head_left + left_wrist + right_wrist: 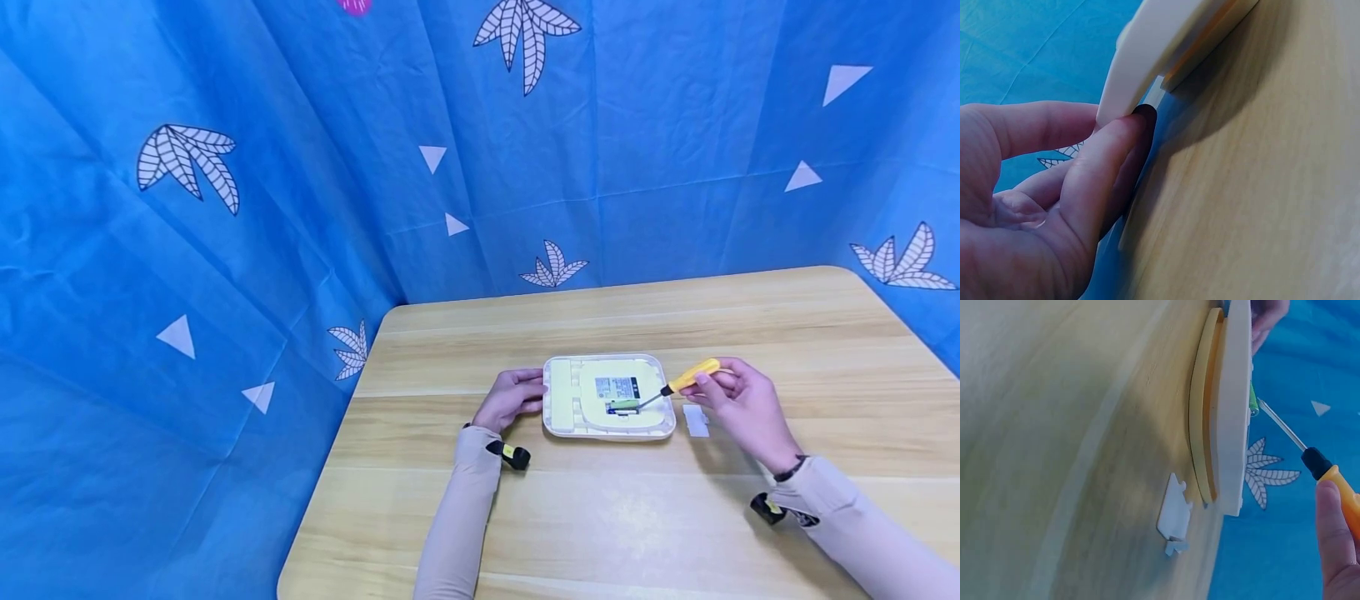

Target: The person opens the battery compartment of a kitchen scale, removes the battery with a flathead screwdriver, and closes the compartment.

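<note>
A white, rounded rectangular plastic device [561,400] lies with its labelled side up. Its small battery compartment holds a green battery [624,404], which sticks up slightly past the surface in the right wrist view. My left hand [510,398] pinches the device's left edge between thumb and fingers. In my right hand [744,408] I hold a screwdriver [690,377] by its yellow handle, with a black collar and metal shaft. Its tip points down at the battery; whether it touches is hard to tell. Beside the device's right edge lies a small white battery cover [696,421].
The device rests on a wood-grain table [600,508]. A blue cloth [645,125] with white leaf and triangle prints hangs behind and to the left. Each wrist wears a strapped black camera, one being the left wrist camera [512,455].
</note>
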The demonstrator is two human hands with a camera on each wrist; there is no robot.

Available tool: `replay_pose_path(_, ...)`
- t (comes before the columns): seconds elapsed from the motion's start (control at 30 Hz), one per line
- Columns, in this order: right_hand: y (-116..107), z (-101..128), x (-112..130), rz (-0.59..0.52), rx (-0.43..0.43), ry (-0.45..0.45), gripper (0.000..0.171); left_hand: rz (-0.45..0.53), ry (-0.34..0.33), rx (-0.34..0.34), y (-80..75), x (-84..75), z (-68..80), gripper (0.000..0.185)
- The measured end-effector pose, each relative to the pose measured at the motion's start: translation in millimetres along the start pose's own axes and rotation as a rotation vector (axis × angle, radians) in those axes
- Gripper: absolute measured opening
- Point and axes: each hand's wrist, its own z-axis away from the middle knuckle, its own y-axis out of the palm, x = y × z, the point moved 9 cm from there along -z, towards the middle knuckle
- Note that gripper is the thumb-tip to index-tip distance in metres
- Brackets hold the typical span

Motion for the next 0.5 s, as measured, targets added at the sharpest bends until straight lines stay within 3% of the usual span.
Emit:
replay_pose_path(0.27, 8, 1, 6, 0.138, 0.012, -0.005, 0.027, 0.004, -0.005, 0.005, 0.3, -0.3, 0.1, 0.048)
replay_pose_path(0.5, 11, 2, 9, 0.167, 0.009, -0.012, 0.027, 0.000, -0.010, 0.012, 0.5, -0.2, 0.1, 0.049)
